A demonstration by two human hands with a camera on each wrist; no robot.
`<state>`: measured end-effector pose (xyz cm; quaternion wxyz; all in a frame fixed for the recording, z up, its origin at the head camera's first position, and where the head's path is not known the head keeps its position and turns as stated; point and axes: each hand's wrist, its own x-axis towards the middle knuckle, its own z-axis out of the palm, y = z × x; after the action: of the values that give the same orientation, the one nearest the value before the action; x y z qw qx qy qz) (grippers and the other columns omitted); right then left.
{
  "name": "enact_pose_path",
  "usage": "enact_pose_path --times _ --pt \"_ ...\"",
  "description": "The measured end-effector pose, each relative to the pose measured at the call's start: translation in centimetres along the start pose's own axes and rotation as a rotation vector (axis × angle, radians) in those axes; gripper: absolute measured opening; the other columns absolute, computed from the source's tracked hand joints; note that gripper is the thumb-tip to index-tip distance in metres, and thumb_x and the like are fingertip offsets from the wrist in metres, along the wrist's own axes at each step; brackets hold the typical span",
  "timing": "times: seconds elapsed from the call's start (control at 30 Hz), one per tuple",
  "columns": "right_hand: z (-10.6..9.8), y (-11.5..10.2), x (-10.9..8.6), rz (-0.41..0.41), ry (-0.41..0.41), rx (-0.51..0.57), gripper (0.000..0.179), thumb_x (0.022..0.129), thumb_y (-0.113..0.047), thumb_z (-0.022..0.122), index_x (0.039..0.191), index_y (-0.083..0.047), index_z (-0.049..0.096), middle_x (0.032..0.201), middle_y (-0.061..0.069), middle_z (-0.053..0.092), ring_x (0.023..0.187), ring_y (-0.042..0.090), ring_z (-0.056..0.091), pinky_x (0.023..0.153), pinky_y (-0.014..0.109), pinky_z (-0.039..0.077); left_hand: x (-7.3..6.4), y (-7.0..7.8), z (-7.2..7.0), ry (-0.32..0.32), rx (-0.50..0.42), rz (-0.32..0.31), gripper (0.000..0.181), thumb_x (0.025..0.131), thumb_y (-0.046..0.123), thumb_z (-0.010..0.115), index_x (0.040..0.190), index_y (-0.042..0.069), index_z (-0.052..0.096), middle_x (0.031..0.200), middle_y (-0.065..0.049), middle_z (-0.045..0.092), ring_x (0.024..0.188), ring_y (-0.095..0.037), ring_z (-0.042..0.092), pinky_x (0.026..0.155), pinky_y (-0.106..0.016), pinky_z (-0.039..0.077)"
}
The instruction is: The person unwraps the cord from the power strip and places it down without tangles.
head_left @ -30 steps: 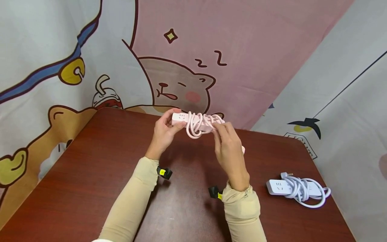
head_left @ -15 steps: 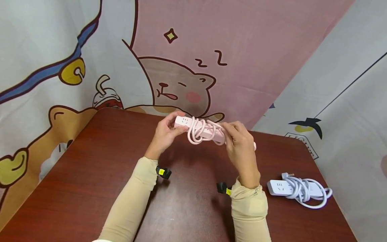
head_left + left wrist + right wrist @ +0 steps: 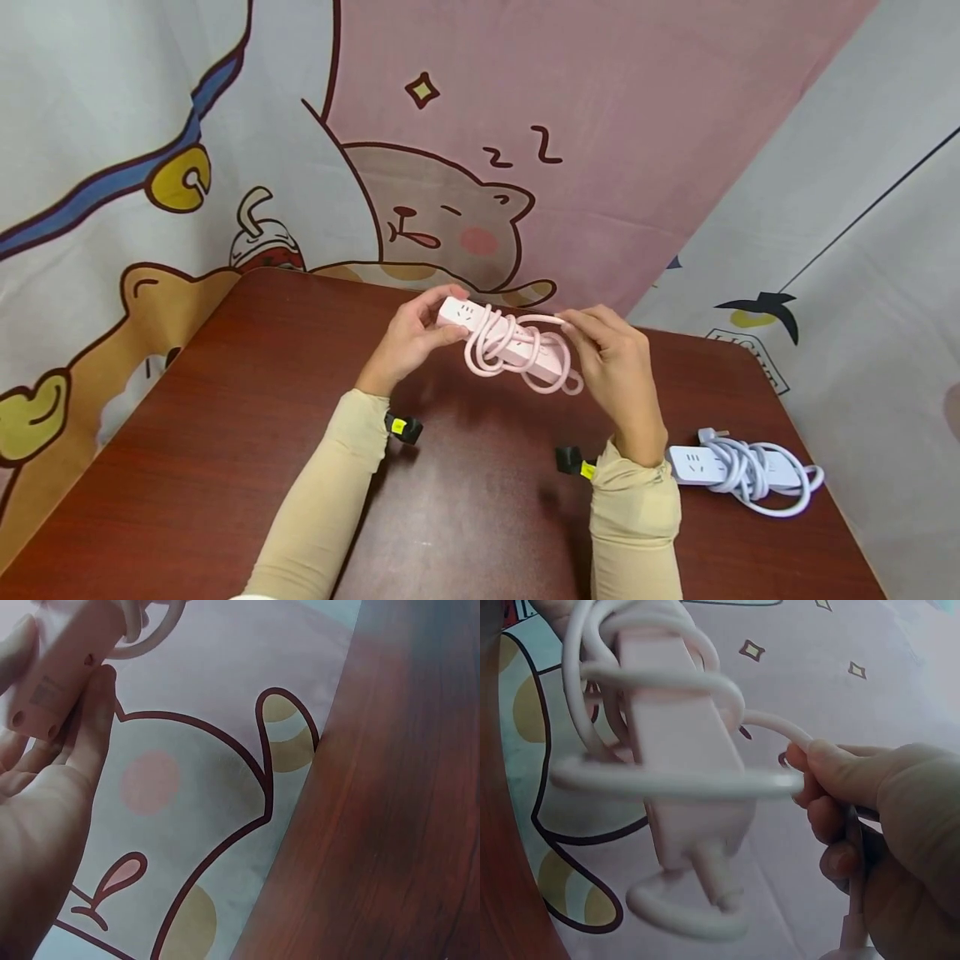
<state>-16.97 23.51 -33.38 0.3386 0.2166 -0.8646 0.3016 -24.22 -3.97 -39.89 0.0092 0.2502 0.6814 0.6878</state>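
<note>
A pink power strip (image 3: 459,312), wrapped in loops of its own pink cord (image 3: 679,778), is held above the table in the head view. My left hand (image 3: 405,340) grips the strip's left end between thumb and fingers. That end, with the left fingers (image 3: 90,720) against its side, also shows in the left wrist view. My right hand (image 3: 621,371) pinches a length of cord pulled off to the right of the strip. Below the right fingers the cord runs down to a thicker pink part (image 3: 849,946), cut off by the frame edge.
A white power strip (image 3: 693,465) with its white cord wound round it lies at the table's right side. The dark red wooden table (image 3: 465,525) meets a cartoon-printed cloth (image 3: 600,167) at its back edge.
My right hand has moved right and slightly down, drawing a cord loop away from the pink power strip. The strip's right end has tilted down; the left hand has shifted slightly.
</note>
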Motion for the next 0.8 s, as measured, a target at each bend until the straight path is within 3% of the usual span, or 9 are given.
enact_pose_path --times 0.3,0.5,0.8 --pt "-0.3 0.9 -0.2 0.018 -0.003 -0.009 0.012 0.094 -0.006 0.071 0.101 -0.007 0.08 0.089 0.004 0.074 0.077 0.011 0.061 0.07 0.014 0.041 -0.2 0.0 -0.2 -0.028 -0.08 -0.027 0.05 0.09 0.001 0.072 0.137 -0.005 0.053 0.124 -0.011 0.062 0.096 -0.012 0.062 0.082 -0.019 0.057" --pt "-0.2 1.2 -0.4 0.029 0.007 0.015 0.011 0.094 -0.005 0.071 0.101 -0.007 0.08 0.089 0.005 0.075 0.076 0.01 0.06 0.069 0.012 0.04 -0.2 0.0 -0.3 -0.04 -0.122 -0.02 0.047 0.091 0.0 0.071 0.135 0.0 0.055 0.119 -0.004 0.063 0.096 -0.012 0.062 0.083 -0.02 0.058" --pt "-0.2 1.7 -0.5 0.075 0.02 0.011 0.011 0.094 -0.008 0.072 0.101 -0.007 0.08 0.088 0.004 0.075 0.075 0.005 0.055 0.067 0.011 0.038 -0.3 0.1 -0.4 -0.061 -0.235 0.005 0.045 0.093 -0.002 0.067 0.134 -0.005 0.051 0.114 -0.001 0.064 0.097 -0.01 0.063 0.084 -0.021 0.059"
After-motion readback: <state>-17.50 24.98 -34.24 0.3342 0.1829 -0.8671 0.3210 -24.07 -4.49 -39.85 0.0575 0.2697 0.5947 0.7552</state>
